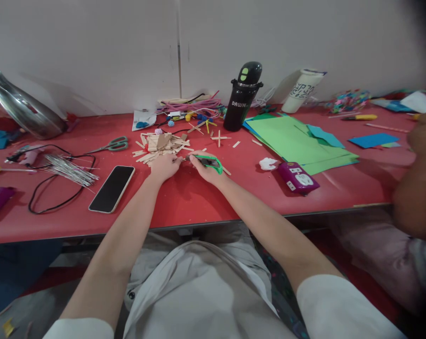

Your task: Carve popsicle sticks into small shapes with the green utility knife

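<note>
My right hand (204, 172) is closed around a green and black utility knife (213, 163), its front end pointing left. My left hand (165, 167) is closed just left of it, pinching what looks like a small wooden craft stick (184, 159); the fingers hide most of it. The two hands are close together, low over the red table. A loose heap of craft sticks (159, 142) lies right behind my left hand. Crossed sticks (219, 138) lie farther back to the right.
A phone (112, 189), metal wires (71, 170) and scissors (114, 144) lie left. A black bottle (241, 96) stands behind, near pink pipe cleaners (191, 105). Green paper sheets (290, 136) and a purple packet (297, 178) lie right. Another person's arm (419, 183) rests at the far right.
</note>
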`<state>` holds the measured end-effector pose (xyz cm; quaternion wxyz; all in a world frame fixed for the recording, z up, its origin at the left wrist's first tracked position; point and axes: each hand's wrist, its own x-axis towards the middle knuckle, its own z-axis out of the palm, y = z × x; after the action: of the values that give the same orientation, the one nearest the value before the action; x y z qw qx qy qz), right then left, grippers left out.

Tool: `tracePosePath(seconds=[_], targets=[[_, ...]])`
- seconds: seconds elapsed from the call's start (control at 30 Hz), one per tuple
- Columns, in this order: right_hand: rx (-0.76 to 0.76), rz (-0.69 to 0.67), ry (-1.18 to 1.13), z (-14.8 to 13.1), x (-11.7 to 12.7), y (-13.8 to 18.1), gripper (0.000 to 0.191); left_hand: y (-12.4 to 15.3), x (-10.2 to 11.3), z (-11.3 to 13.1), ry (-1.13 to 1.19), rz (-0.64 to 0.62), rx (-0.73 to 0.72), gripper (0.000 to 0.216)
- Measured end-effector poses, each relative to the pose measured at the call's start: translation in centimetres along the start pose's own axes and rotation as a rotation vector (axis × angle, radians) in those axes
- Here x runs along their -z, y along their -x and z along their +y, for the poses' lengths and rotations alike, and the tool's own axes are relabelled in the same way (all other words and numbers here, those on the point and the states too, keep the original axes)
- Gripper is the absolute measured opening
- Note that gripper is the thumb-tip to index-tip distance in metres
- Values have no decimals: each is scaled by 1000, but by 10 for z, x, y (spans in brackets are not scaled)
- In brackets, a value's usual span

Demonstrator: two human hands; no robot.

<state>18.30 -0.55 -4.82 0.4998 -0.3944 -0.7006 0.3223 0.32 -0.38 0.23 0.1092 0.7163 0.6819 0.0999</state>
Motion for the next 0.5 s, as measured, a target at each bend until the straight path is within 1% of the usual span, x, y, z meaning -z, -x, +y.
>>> tracePosePath(seconds=[0.5], targets=[[7,-2,10,-3,1,1,40,1,1,1,-4,-3,3,43]])
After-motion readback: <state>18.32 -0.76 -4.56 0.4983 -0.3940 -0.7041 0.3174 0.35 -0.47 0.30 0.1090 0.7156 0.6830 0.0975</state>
